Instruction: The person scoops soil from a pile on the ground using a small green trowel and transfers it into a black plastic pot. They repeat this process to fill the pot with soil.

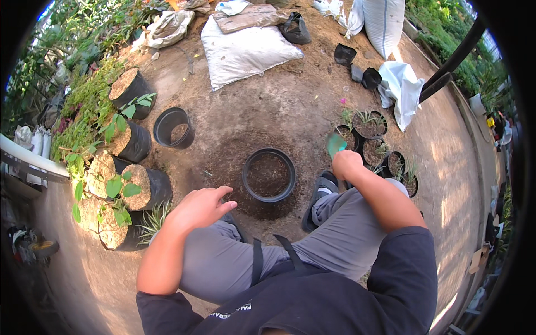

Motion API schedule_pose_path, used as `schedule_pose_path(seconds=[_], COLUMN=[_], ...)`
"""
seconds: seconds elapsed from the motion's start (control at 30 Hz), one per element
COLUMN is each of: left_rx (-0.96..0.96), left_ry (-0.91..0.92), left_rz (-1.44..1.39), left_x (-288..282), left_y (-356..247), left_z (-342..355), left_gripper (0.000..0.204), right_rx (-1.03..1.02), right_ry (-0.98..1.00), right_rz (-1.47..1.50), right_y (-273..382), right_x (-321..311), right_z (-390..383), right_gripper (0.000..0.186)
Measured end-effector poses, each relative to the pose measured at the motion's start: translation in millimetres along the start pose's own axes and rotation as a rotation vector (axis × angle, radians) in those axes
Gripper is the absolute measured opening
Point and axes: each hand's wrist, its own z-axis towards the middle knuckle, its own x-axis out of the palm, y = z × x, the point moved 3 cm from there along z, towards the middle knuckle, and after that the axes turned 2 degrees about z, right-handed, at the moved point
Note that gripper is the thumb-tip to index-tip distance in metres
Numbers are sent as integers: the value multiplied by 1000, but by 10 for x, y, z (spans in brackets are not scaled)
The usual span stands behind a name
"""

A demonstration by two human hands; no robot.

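My right hand (347,164) is closed around what looks like a green hand trowel (336,144); its blade points away from me, slightly blurred, and the grip is hidden in my fist. Several small black pots (373,149) with spiky seedlings stand just beyond and to the right of it. Over my left knee, my left hand (204,209) hovers with fingers apart, holding nothing. On the ground between my feet sits a round black pot (245,177) with dark soil inside, a little to the right of my left fingertips.
Another black pot (174,128) with a little soil stands at left. Beyond it, black grow bags (158,187) with leafy plants line the left side. A white sack (245,53) lies far ahead under a board (248,19); a white bag (400,92) rests at far right.
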Motion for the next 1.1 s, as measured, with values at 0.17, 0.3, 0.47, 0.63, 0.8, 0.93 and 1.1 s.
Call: schedule_pose_path(seconds=[0.17, 0.3, 0.47, 0.63, 0.8, 0.93, 1.1], left_rx=[20, 121, 190, 265, 372, 459, 461], left_ry=[-28, -72, -142, -212, -151, -265, -237], left_rz=[18, 50, 110, 199, 150, 75, 73], left_x=[-8, 13, 26, 7, -41, -101, -216], left_y=[-1, -55, -70, -204, -262, -204, -204], left_z=[1, -80, -185, -359, -594, -655, -657], left_gripper=[44, 44, 45, 49, 53, 49, 51], right_rx=[23, 36, 53, 138, 235, 101, 80], right_ry=[439, 173, 451, 115, 233, 56, 56], right_rz=[549, 198, 574, 254, 305, 277, 362], right_y=[67, 31, 167, -137, -262, -265, -182], right_x=[-82, -64, -154, 40, 165, 462, 465], right_z=[44, 130, 197, 494, 611, 619, 704], right_gripper=[21, 20, 22, 29, 32, 38, 35])
